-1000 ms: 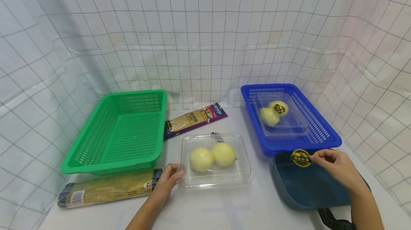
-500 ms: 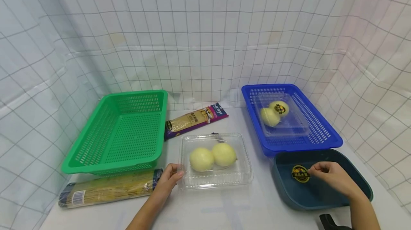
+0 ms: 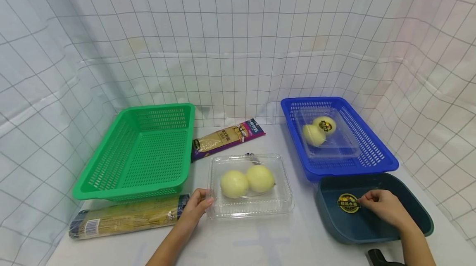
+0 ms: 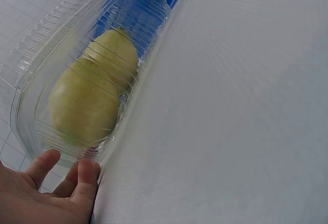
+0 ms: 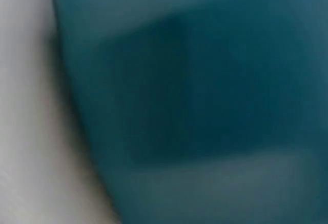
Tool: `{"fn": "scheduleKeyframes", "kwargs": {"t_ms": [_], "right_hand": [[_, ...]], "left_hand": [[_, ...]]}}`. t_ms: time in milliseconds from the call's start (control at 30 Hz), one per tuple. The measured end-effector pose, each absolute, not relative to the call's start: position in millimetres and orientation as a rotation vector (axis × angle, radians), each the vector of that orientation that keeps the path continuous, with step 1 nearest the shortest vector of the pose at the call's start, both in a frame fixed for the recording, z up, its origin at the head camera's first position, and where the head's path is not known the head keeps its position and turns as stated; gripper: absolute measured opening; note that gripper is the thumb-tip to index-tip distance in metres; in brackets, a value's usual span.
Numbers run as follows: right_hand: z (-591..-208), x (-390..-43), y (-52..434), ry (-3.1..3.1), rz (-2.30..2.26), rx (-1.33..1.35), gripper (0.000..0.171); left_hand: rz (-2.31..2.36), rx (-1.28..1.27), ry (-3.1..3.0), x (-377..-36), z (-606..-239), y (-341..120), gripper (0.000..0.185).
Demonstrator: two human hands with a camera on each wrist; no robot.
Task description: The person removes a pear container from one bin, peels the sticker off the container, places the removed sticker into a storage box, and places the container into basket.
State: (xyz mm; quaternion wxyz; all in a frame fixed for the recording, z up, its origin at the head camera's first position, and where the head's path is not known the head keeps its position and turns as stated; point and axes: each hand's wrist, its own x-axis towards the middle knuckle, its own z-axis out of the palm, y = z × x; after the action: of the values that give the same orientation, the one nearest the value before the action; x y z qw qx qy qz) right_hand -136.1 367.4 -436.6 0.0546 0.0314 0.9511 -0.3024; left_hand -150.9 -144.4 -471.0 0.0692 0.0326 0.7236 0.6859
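White gridded cloth hangs behind and to both sides of a white table (image 3: 260, 241), seen from a head camera looking down at a person's two bare hands.

At the centre of the table lies a closed clear plastic box (image 3: 249, 185) with two pale yellow round fruits (image 3: 247, 180) inside. The left hand (image 3: 195, 208) rests at the box's near left corner, fingers lightly curled against its rim; the left wrist view shows the fingertips (image 4: 87, 175) touching the rim rather than wrapped round it.

To the right sits a dark teal tray (image 3: 375, 212). The right hand (image 3: 383, 208) is low inside it, its fingertips pinching the edge of a round dark sticker (image 3: 348, 202) with yellow print. The right wrist view shows only blurred teal.

Behind the tray, a blue basket (image 3: 372, 158) holds another clear box with two fruits, one of which carries a like sticker. A green basket (image 3: 137, 154) stands on the left, a long noodle pack (image 3: 126, 218) in front of it and a purple-ended pack (image 3: 227, 138) beside it.

Judging from this, the sticker is best kept pinched by its edge alone, sticky face clear of the tray floor and of the fingers. The left hand would do well to brace the box so it does not slide.
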Motion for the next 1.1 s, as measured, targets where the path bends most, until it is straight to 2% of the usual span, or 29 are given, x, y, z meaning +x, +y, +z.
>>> {"fn": "scheduleKeyframes", "kwargs": {"t_ms": [1100], "right_hand": [[-435.2,-134.6,364.2,2.968,-0.865,0.221,0.035]], "left_hand": [[2.076,0.113,2.172,-151.7,-472.7,-144.9,0.032]]}}
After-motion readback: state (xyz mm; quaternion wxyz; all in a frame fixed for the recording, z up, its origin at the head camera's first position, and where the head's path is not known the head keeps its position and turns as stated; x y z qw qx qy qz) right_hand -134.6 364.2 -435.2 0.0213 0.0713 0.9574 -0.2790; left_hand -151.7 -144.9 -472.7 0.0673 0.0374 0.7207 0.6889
